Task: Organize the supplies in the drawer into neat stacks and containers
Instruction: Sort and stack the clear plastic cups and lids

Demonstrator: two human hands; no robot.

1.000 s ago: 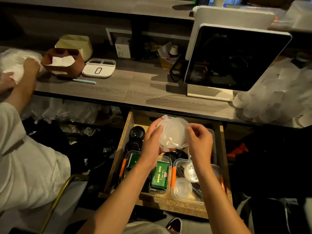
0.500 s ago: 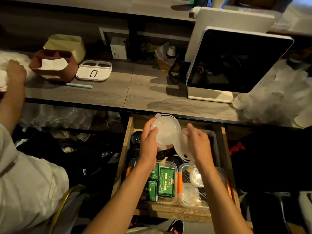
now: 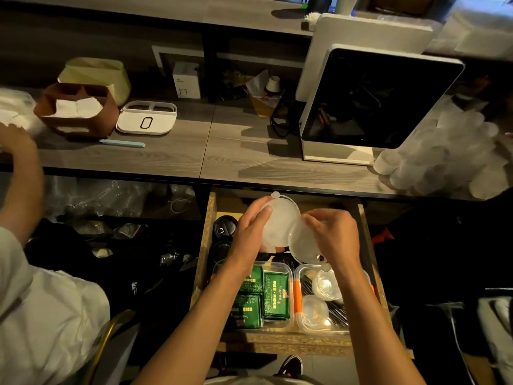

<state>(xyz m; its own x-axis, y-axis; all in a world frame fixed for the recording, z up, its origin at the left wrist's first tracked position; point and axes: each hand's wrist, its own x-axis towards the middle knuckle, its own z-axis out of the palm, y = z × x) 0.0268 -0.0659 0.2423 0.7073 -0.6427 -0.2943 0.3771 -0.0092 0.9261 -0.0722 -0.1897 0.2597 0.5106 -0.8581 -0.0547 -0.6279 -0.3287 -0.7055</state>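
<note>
Two translucent plastic lids are held above the open wooden drawer (image 3: 206, 245), which is pulled out under the grey wooden counter (image 3: 172, 154). The larger lid (image 3: 280, 220) is gripped by the left hand (image 3: 249, 234), with the thumb laid on its face and the fingers closed behind it; a small tab is seen at its upper edge. The smaller lid (image 3: 301, 243) is pinched at its upper rim by the right hand (image 3: 336, 237), and it overlaps the lower right part of the larger one, so the two are touching. Both lids are tilted, not flat. In the drawer, under the hands, a clear container (image 3: 288, 273) is filled with green packets (image 3: 274, 295), and just beside it on the right a second clear container (image 3: 301, 320) with an orange clip holds small clear cups (image 3: 326, 284) lying on dark thin objects which cannot be identified. At the back left of the drawer black round lids (image 3: 224, 225) are placed. On the counter a dark screen on a white stand (image 3: 374, 98) is seen at the right, and near it a heap of white cups (image 3: 444, 151). At the left of the counter a brown paper holder with napkins (image 3: 76, 109), a white tray (image 3: 145, 118) and a light blue pen (image 3: 122, 143) are found. At the far left edge the arm of another person in a white sleeve (image 3: 41, 315) is reaching to the counter
</note>
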